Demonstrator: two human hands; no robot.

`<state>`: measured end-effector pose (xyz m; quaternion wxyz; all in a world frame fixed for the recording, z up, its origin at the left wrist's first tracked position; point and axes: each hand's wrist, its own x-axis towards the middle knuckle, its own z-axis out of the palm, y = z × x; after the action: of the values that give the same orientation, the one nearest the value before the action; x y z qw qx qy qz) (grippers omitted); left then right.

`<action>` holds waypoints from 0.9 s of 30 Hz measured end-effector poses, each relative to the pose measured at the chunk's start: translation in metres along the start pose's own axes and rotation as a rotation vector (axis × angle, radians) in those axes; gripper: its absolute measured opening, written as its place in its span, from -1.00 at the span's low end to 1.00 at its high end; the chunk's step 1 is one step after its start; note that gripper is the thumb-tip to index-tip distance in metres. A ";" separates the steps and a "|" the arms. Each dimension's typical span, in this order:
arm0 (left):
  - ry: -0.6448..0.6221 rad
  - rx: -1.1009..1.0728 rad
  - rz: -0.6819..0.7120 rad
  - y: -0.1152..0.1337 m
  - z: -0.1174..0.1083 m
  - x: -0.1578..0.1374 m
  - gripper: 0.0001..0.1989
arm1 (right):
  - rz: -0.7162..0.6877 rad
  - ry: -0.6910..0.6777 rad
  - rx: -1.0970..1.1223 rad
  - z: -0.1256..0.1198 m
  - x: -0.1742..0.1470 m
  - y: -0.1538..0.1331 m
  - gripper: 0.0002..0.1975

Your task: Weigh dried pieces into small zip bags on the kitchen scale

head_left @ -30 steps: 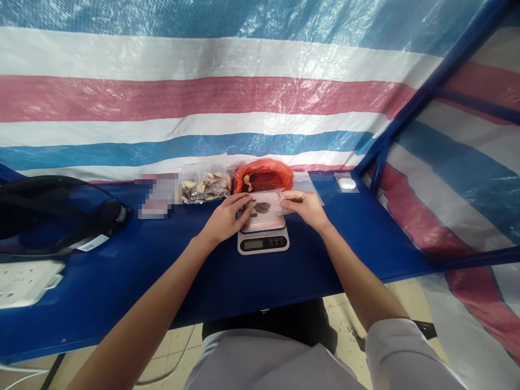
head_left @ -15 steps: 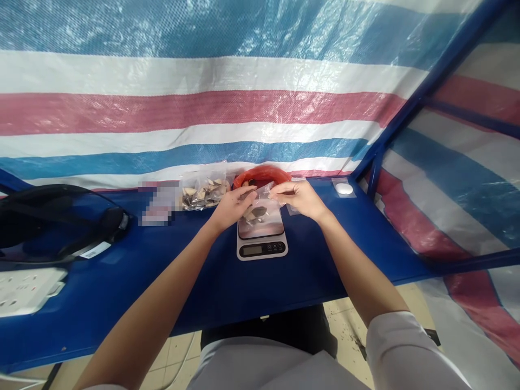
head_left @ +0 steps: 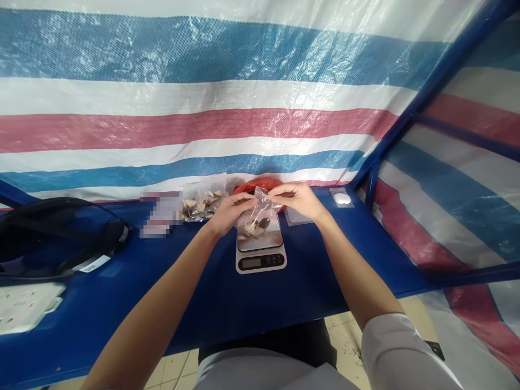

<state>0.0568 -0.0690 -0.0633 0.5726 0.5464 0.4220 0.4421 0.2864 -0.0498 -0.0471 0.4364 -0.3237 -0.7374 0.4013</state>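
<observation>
A clear plastic bag [head_left: 257, 221] with several brown and pale pieces in its bottom hangs over the steel plate of a white kitchen scale [head_left: 261, 264]. My left hand [head_left: 232, 212] pinches the bag's upper left edge. At the upper right edge, the fingertips of my right hand [head_left: 298, 199] are pinched on the same bag. Whether the bag's bottom touches the plate I cannot tell. Behind my hands lies a red plastic bag [head_left: 266, 182], partly hidden by them.
Left of the scale stand clear bags of pale and dark pieces [head_left: 205, 203]. Flat clear bags [head_left: 297, 218] lie to the right, with a white mouse [head_left: 342, 200] beyond. A black headset-like object [head_left: 93, 238] and a white power strip [head_left: 28, 306] occupy the left side of the blue table [head_left: 162, 287].
The view has tilted up a little, so the table sits lower in it. Both hands still pinch the clear bag, which now hangs more upright with its pieces gathered at the bottom.
</observation>
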 end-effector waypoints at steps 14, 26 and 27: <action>0.276 -0.462 -0.022 -0.015 0.034 -0.015 -0.58 | 0.348 0.291 0.417 0.025 -0.007 0.035 -0.58; 0.302 -0.191 0.088 -0.026 0.020 0.007 -0.64 | 0.393 0.348 0.453 0.042 -0.008 0.049 -0.59; 0.302 -0.155 0.094 -0.028 0.017 0.008 -0.64 | 0.397 0.359 0.442 0.044 -0.008 0.050 -0.59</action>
<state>0.0770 -0.0661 -0.0909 0.5218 0.4471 0.4421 0.5765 0.2569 -0.0468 -0.1069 0.5321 -0.4241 -0.4667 0.5650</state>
